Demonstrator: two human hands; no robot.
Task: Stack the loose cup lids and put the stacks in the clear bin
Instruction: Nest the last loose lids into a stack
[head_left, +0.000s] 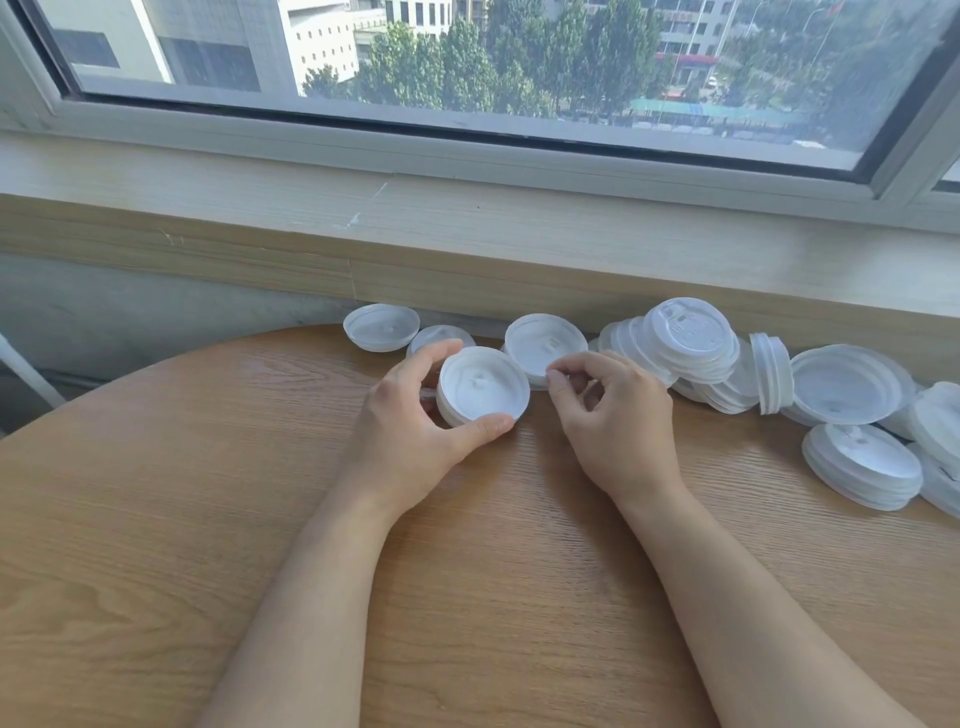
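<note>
My left hand grips a short stack of lids on the wooden surface — thumb in front, fingers curled behind; my right hand pinches the rim of a single lid just beside it; more loose lids lie heaped to the right, below the windowsill.

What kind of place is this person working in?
Probably an upper-floor room in a city building, perhaps an office or break room. A round wooden table stands against a wide window overlooking treetops and buildings, and white plastic cup lids lie heaped on it.
</note>
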